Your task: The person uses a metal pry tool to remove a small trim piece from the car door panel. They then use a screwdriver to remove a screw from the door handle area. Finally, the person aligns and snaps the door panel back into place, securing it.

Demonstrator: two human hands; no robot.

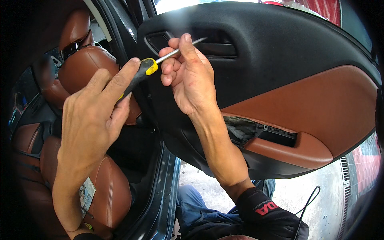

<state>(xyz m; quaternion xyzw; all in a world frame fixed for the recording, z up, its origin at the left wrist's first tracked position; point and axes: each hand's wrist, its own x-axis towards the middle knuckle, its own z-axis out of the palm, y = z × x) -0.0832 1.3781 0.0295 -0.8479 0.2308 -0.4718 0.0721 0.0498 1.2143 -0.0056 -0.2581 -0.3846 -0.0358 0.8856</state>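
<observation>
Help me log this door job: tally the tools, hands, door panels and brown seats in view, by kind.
Screwdriver, black and yellow handle: 1
Hands, left hand and right hand, both on the screwdriver: 2
Door panel, black with brown insert: 1
Brown seats, front seat and rear seat: 2
Total: 6

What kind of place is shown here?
Probably a car repair spot outdoors: an open car door panel with its armrest opened up, brown leather seats, and a screwdriver in the left hand.

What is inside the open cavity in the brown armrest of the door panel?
Inside the brown leather armrest cavity: a black plastic frame and grey padding. The right hand's forearm covers its left end.
</observation>
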